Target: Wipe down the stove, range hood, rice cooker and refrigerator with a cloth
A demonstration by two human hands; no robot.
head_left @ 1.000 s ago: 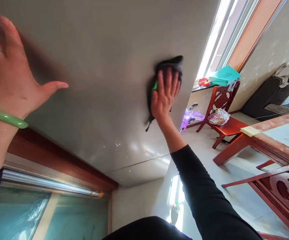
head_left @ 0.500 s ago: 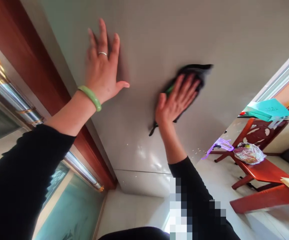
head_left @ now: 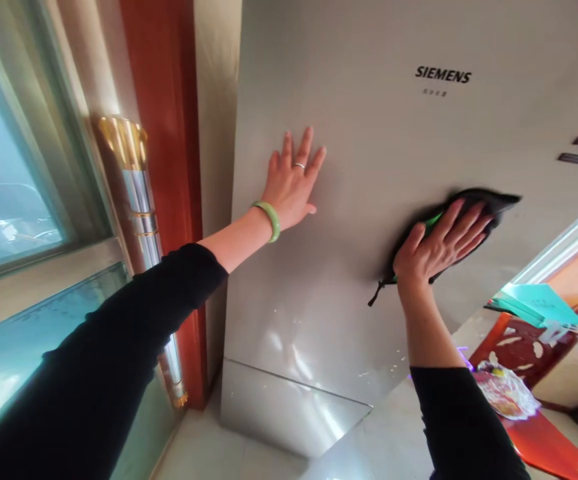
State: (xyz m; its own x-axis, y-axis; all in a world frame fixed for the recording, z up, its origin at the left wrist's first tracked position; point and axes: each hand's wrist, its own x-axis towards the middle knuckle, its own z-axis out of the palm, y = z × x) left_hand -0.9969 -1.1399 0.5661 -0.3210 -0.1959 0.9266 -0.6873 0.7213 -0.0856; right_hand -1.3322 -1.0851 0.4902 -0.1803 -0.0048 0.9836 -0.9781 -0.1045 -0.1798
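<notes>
Head view: black cloth (head_left: pixel 493 203) pressed to brushed-steel refrigerator door (head_left: pixel 319 313)

Right hand (head_left: pixel 441 243), fingers fanned apart and not closed, flattens the soft cloth against the satin metal at right of frame, a green edge and thin black tag showing beneath. Left hand (head_left: pixel 291 180), wearing a plain ring (head_left: pixel 299 165) and smooth jade bangle (head_left: pixel 270 221), lies flat on the door left of centre, fingers spread. Siemens badge (head_left: pixel 443 75), unseen in the earlier frames, now reads at upper right. Glossy red wooden chair (head_left: pixel 523 340) sits at lower right, while a brass-collared steel pipe (head_left: pixel 136 193) stands at left.
</notes>
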